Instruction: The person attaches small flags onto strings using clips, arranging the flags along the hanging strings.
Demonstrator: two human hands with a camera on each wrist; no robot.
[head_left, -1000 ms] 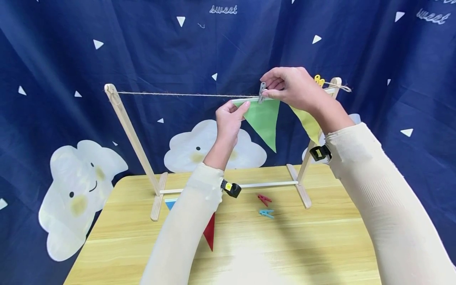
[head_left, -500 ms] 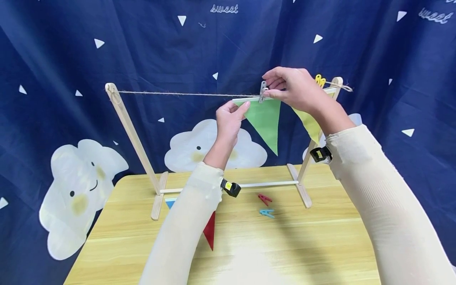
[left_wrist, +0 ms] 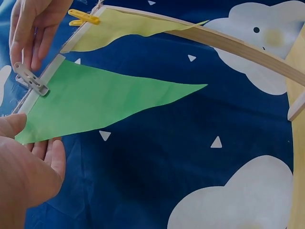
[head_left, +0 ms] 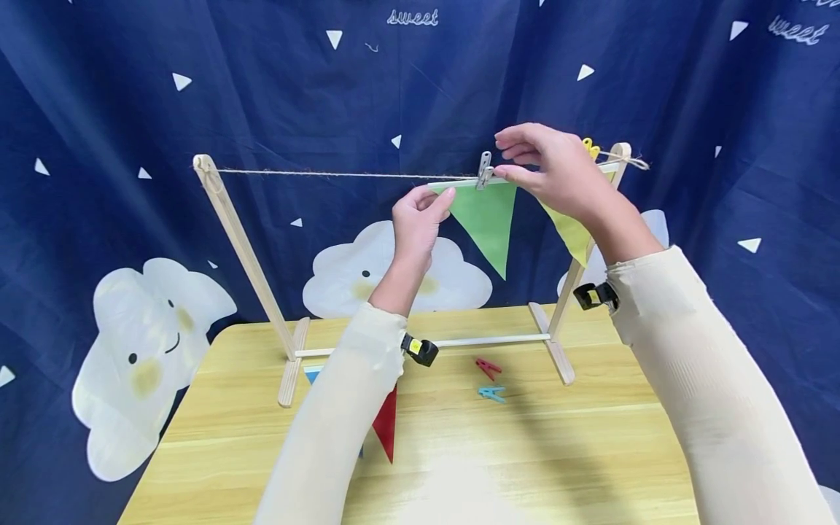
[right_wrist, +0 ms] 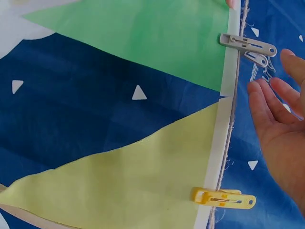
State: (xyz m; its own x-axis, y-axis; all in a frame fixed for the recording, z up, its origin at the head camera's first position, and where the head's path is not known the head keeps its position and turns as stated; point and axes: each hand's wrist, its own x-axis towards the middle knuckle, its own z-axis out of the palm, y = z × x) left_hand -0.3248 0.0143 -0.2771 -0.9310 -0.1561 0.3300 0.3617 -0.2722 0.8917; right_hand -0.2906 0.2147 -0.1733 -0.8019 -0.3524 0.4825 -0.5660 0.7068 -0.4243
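A green pennant flag point(head_left: 485, 219) hangs from the twine point(head_left: 328, 173), its white top edge clipped by a grey clothespin point(head_left: 484, 172). My left hand point(head_left: 415, 222) pinches the flag's upper left corner, thumb in front and fingers behind. Just right of the clothespin, my right hand point(head_left: 551, 171) holds nothing, its fingers apart from the clip; the right wrist view shows a gap between that hand point(right_wrist: 281, 124) and the grey clothespin point(right_wrist: 248, 45). Beside the green flag, a yellow pennant flag point(right_wrist: 143, 171) hangs by a yellow clothespin point(right_wrist: 224, 198).
The twine runs between two wooden posts point(head_left: 246, 255) on the table point(head_left: 590, 452). A red clothespin point(head_left: 488, 367) and a blue clothespin point(head_left: 491, 394) lie there. Red point(head_left: 387, 426) and blue point(head_left: 312, 373) flags are partly hidden by my left sleeve. A dark blue curtain point(head_left: 295, 95) hangs behind.
My right hand has let go of the grey clothespin and moved slightly right, its fingers spreading. The clip stays on the twine and flag. My left hand keeps its pinch, shifting slightly left.
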